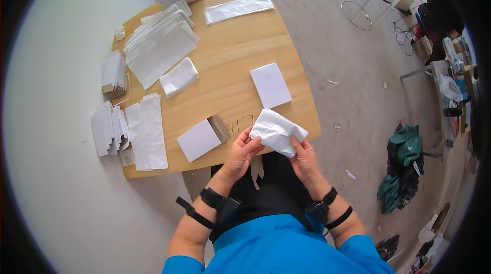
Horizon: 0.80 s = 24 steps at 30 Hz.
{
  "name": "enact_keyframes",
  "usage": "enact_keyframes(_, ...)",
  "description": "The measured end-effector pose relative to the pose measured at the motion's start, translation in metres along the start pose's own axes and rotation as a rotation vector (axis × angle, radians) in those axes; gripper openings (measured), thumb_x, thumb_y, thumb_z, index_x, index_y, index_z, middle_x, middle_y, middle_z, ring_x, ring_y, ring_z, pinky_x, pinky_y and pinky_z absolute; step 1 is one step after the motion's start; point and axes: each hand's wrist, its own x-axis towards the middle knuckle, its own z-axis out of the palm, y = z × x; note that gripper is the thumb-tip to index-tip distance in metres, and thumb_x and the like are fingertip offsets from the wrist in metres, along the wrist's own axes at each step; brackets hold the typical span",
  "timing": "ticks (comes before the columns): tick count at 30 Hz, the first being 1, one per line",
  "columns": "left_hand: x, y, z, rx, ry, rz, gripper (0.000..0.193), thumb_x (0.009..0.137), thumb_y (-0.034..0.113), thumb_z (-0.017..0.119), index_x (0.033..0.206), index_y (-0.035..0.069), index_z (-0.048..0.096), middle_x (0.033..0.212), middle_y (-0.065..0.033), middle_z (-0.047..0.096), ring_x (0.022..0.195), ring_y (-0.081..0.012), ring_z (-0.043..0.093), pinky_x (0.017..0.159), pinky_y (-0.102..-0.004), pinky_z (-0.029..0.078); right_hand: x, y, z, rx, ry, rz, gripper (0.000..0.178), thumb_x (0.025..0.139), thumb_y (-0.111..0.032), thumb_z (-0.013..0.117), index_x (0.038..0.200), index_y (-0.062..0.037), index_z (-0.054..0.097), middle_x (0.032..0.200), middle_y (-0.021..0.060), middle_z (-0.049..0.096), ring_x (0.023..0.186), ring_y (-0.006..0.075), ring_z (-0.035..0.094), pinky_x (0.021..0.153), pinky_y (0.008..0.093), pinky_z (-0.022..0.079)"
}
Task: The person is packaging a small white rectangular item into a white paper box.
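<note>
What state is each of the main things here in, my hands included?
White packet, creased, held
Left hand, pinching the packet's left side
Right hand, pinching its right side
Nearer box, open at its right end
Farther box, lying flat, no open flap visible
White sheets, fanned, overlapping
Green bag, crumpled on the floor

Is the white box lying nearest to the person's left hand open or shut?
Open, at least at one end: the white box shows a brownish flap sticking out toward the left hand. Its inside is hidden.
</note>
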Motion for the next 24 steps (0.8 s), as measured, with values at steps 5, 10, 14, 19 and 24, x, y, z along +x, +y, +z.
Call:
enact_keyframes(5,0.031,-0.029,0.021,-0.073,0.288,0.153,0.040,0.091,0.015,0.071,0.126,0.007,0.053,0.116,-0.0037,0.063,0.106,-0.0143,0.061,0.090,-0.0323,0.052,0.012,0.036,0.004,0.045,0.043,-0.044,0.031,0.097,-0.016,0.063,0.127,-0.0065,0.059,0.123,0.0055,0.064,0.111,0.0180,0.063,0.097,0.0352,0.053)
enact_keyframes(10,0.035,-0.041,0.029,-0.267,0.283,0.133,0.042,0.094,0.019,0.068,0.129,0.002,0.050,0.122,-0.0080,0.061,0.113,-0.0209,0.059,0.100,-0.0390,0.049,0.005,0.049,0.017,0.184,0.113,0.010,0.037,0.100,-0.016,0.058,0.135,-0.0069,0.050,0.128,0.0081,0.060,0.117,0.0214,0.060,0.101,0.0374,0.050)
enact_keyframes(14,0.032,-0.045,0.028,-0.396,0.244,0.072,0.039,0.095,0.018,0.066,0.128,0.002,0.053,0.120,-0.0088,0.062,0.110,-0.0213,0.062,0.097,-0.0384,0.051,-0.001,0.050,0.024,0.239,0.109,0.000,0.036,0.102,-0.018,0.055,0.135,-0.0047,0.049,0.131,0.0103,0.058,0.121,0.0238,0.057,0.103,0.0388,0.048)
enact_keyframes(19,0.038,-0.053,0.014,-0.273,0.326,0.166,0.029,0.095,0.016,0.065,0.120,0.001,0.060,0.110,-0.0085,0.068,0.098,-0.0210,0.067,0.086,-0.0354,0.056,-0.012,0.055,0.012,0.190,0.090,0.113,0.038,0.100,-0.020,0.059,0.133,-0.0047,0.050,0.130,0.0085,0.058,0.119,0.0206,0.057,0.101,0.0377,0.048)
enact_keyframes(24,0.041,-0.041,-0.012,0.044,0.426,0.253,0.020,0.093,0.014,0.069,0.104,-0.002,0.068,0.096,-0.0050,0.071,0.083,-0.0121,0.065,0.071,-0.0281,0.053,-0.032,0.032,-0.007,-0.803,0.193,-0.144,0.027,0.096,-0.013,0.063,0.119,-0.0009,0.058,0.097,0.0033,0.067,0.078,0.0131,0.065,0.069,0.0243,0.052)
